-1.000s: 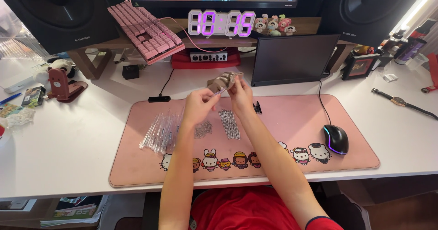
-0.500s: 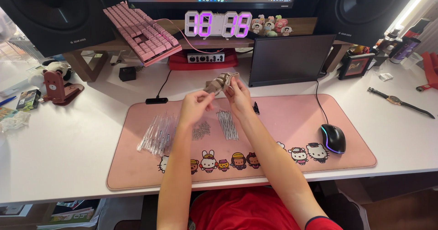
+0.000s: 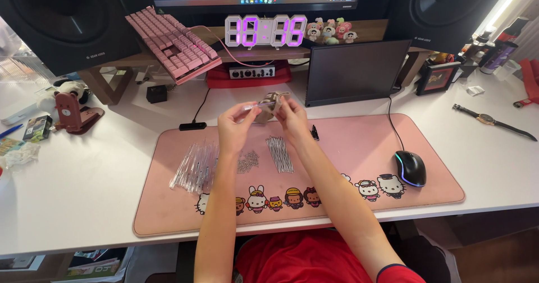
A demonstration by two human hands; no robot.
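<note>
Trinket, small, tan, knotted, pinched between left hand, right hand, above pink mat

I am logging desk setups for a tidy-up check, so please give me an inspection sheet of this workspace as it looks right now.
Surface: white desk with a pink mat.
Job's things: small tan piece held up in both hands; clear sleeves and thin metal pins lie on the mat.
Clutter: watch, picture frame, wrappers at left.
Grippers: left hand and right hand pinch the piece together.
Cables: mouse cord, black cable.
Surroundings: speakers, pink keyboard, digital clock, small dark screen.
</note>
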